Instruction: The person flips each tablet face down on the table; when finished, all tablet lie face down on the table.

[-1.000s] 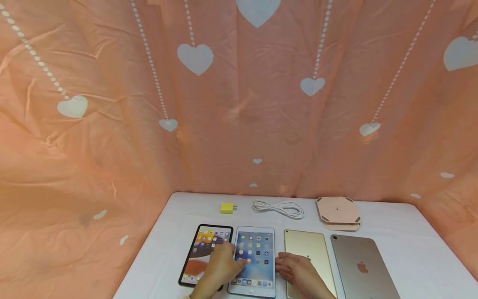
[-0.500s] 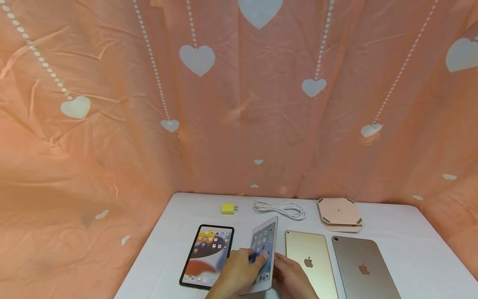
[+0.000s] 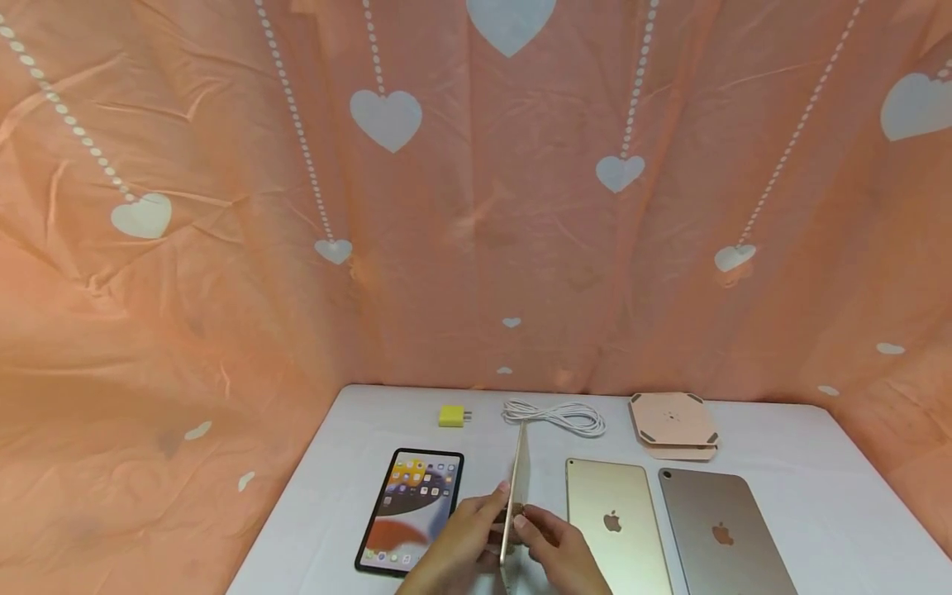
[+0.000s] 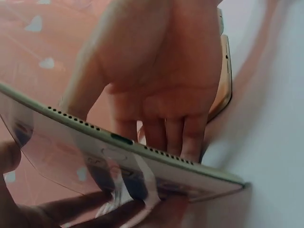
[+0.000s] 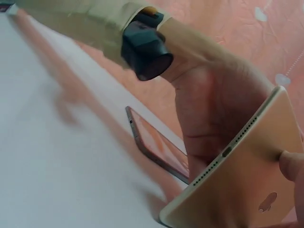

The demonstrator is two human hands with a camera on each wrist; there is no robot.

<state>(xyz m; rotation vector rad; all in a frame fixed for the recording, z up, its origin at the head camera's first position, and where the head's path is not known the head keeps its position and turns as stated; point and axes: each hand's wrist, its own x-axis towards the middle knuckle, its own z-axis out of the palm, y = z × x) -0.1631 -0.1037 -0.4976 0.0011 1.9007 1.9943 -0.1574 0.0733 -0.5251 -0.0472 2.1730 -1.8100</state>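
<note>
A tablet (image 3: 518,487) with a gold back stands on its long edge above the white table, its screen turned left. My left hand (image 3: 464,533) holds it from the screen side, thumb at the upper edge; some of its fingers are hidden behind the tablet. From the right, my right hand (image 3: 561,545) grips it, with the thumb against the gold back. In the right wrist view, the tablet's back (image 5: 266,175) shows an apple mark, and the left palm (image 5: 218,104) is beyond it. The left wrist view shows the port edge (image 4: 121,138) in front of the left hand.
A lit tablet (image 3: 412,512) lies face up on the left. Face down on the right are a gold tablet (image 3: 616,516) and a grey tablet (image 3: 721,529). Behind stand a yellow charger plug (image 3: 451,416), a coiled white cable (image 3: 558,416) and a pink folded stand (image 3: 673,421).
The middle tablet lay flat with its screen up; both hands have lifted it and turned it on edge, so the screen faces left. The other things have stayed in place.
</note>
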